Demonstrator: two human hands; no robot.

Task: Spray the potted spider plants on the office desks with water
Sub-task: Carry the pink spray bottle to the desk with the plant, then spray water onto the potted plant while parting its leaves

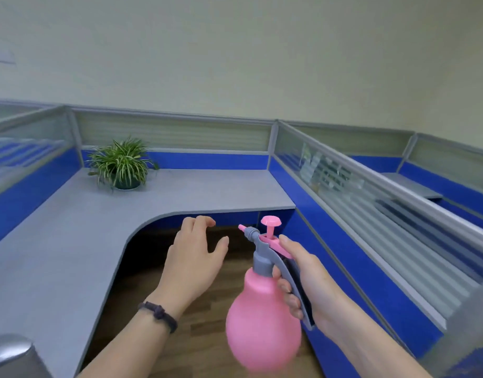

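A spider plant (pixel 121 162) in a dark green pot stands at the far left corner of the grey L-shaped desk (pixel 71 227). My right hand (pixel 303 279) grips the grey handle of a pink spray bottle (pixel 262 317), thumb on the pink lever, nozzle pointing up and left. The bottle hangs over the wooden floor in front of the desk, well short of the plant. Beside the bottle, my left hand (pixel 192 257) hovers palm down with fingers spread, holding nothing; a dark bracelet circles its wrist.
Blue and frosted-glass partitions (pixel 343 186) wall the cubicle at the back, left and right. Another desk (pixel 412 184) lies beyond the right partition. A grey rounded object (pixel 11 356) sits at the bottom left corner.
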